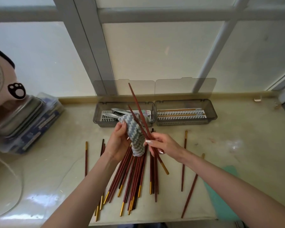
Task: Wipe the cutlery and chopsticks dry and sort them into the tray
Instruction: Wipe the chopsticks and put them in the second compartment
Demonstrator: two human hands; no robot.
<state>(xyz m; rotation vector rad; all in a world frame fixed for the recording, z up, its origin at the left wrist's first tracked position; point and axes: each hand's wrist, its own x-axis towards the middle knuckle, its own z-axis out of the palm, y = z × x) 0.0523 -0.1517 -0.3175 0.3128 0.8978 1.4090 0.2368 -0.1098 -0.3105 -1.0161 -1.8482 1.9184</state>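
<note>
My left hand (120, 142) grips a blue-and-white woven cloth (135, 134) above the counter. My right hand (163, 145) pinches a pair of dark red chopsticks (136, 106) that slant up and away, their shafts lying against the cloth. Below both hands lies a heap of several red chopsticks with gold ends (133, 178). A few single chopsticks (183, 160) lie apart to the right. Behind stand two grey tray compartments: the left tray (97, 116) holds metal cutlery (115, 112), the right tray (211, 117) holds a few chopsticks.
The trays' clear lids (184, 86) stand open against the window. A pink fan (0, 83) sits on a metal box and plastic case at the left. A teal cloth (224, 191) lies at the counter's right front edge.
</note>
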